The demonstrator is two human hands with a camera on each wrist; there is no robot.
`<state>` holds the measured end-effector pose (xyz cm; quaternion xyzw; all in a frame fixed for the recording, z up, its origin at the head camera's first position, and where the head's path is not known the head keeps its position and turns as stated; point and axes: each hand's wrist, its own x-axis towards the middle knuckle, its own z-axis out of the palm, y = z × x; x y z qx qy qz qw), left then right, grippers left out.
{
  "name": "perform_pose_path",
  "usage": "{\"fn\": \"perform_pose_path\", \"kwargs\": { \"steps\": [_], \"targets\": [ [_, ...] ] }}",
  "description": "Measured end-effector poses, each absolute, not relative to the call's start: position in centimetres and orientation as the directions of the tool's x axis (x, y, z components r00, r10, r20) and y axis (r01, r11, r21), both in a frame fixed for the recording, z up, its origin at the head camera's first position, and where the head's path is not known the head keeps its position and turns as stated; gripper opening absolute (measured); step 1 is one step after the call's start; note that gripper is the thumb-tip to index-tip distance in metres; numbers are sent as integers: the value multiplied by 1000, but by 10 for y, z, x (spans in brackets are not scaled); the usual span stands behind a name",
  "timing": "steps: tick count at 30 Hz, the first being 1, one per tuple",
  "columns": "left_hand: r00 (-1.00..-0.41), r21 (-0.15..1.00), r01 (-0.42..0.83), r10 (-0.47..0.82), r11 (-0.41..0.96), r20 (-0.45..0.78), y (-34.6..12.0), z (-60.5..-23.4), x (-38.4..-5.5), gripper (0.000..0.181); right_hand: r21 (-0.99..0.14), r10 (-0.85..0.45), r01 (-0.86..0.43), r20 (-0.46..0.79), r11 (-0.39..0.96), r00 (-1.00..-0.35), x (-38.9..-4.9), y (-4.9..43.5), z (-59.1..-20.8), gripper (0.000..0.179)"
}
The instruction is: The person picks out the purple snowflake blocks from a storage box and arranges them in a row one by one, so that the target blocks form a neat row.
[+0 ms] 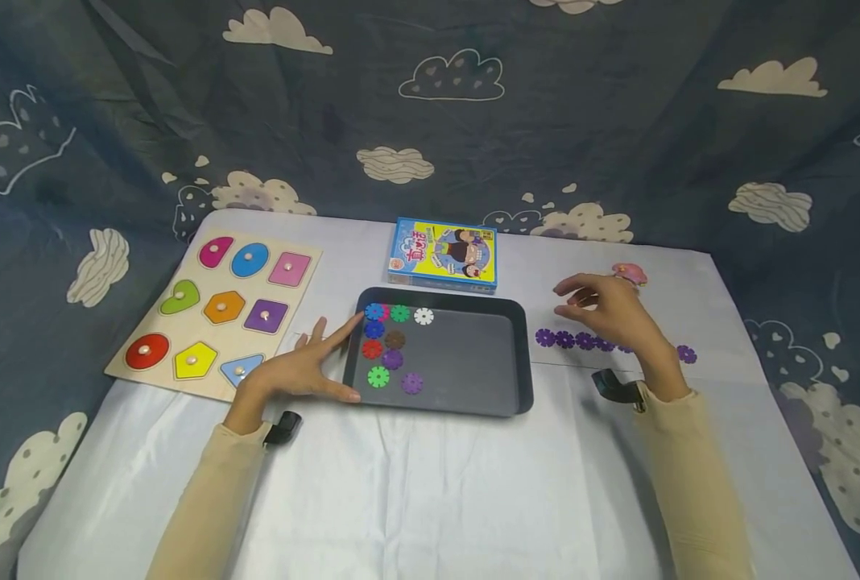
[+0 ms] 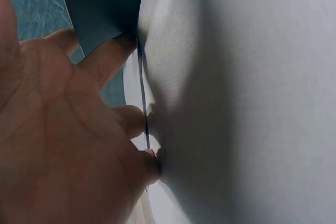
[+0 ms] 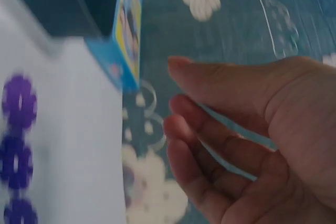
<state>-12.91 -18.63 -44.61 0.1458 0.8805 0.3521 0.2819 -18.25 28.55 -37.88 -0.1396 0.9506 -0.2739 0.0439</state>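
My left hand point(image 1: 295, 374) is spread along the left side of a dark grey tray point(image 1: 466, 362), index finger and thumb touching its edge. In the left wrist view the fingers point(image 2: 107, 59) meet the tray's wall point(image 2: 102, 3). Toward the left of the tray lie several flower-shaped plastic discs, among them a white one point(image 1: 423, 316), a brown one point(image 1: 395, 340) and a bright green one point(image 1: 378, 377). My right hand point(image 1: 611, 310) hovers above a row of purple discs point(image 1: 564, 339), fingers loosely bent and nothing between them. The hand hides part of that row.
A wooden shape puzzle board point(image 1: 201, 278) with knobbed pieces lies at the left, close to my left hand. Behind the tray is a blue and yellow box point(image 1: 442, 253). A small pink object point(image 1: 630, 274) sits beyond my right hand. A cloud-patterned cloth point(image 1: 459, 129) hangs behind the table.
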Motion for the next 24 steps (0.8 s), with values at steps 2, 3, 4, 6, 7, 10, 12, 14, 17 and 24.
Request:
{"fn": "perform_pose_path", "kwargs": {
  "steps": [2,3,4,6,7,10,12,14,17,24],
  "targets": [
    [-798,703,56,454,709,-395,-186,-446,-129,124,-529,-338,-276,-23,802,-941,-187,272,-378,31],
    [-799,703,57,454,709,-395,-186,-446,-130,124,-529,-359,-290,-31,798,-933,-189,266,-378,31],
    [-798,702,57,455,710,-395,-186,-446,-130,124,-527,-383,-306,-39,793,-923,-191,260,-378,32],
    [-798,701,58,455,711,-395,-186,-446,-130,124,-526,-422,-334,-53,782,-905,-194,248,-379,32],
    [-797,700,57,454,712,-397,-186,-446,-130,124,-527,-442,-348,-60,776,-895,-196,242,-379,33],
    [-797,699,62,456,713,-395,-186,-446,-130,124,-527,-512,-401,-78,749,-855,-200,225,-379,34],
    [-797,700,67,460,711,-391,-187,-446,-129,124,-532,-561,-435,-94,727,-822,-201,213,-380,34],
    [-797,700,73,464,710,-387,-187,-445,-129,125,-540,-616,-477,-101,693,-781,-202,201,-380,33],
    [-795,704,77,470,706,-384,-187,-445,-129,125,-560,-685,-523,-114,643,-720,-205,183,-382,33],
    [-794,708,93,481,701,-372,-187,-446,-129,125,-543,-777,-603,-158,584,-609,-212,145,-392,31]
  ]
}}
